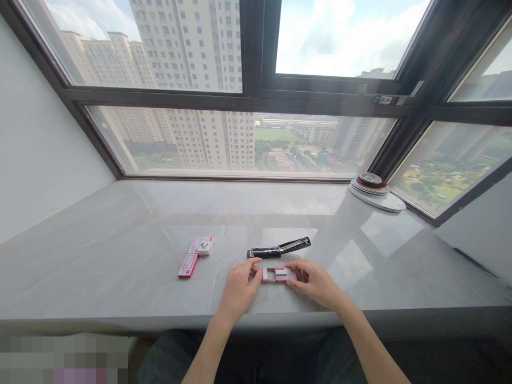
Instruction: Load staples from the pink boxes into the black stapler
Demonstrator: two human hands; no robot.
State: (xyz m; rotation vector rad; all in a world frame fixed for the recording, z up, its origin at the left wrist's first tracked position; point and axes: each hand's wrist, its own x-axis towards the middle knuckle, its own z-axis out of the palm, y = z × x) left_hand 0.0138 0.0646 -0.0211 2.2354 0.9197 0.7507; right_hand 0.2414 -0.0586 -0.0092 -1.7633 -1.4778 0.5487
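Observation:
My left hand [239, 288] and my right hand [316, 281] pinch the two ends of a small red-and-white staple box [279, 274] that lies on the grey stone sill [120, 266]. The box looks slid open, with a pale tray showing in its middle. Just behind it lies a black stapler [279, 248], its top arm swung up and open. To the left, apart from both hands, lies another red-and-white staple box [196, 255], pulled open into a sleeve and a tray.
A stack of round plate-like discs [375, 189] sits at the back right corner of the sill, under the dark window frame. The sill's front edge runs just below my wrists. A white wall closes the left side.

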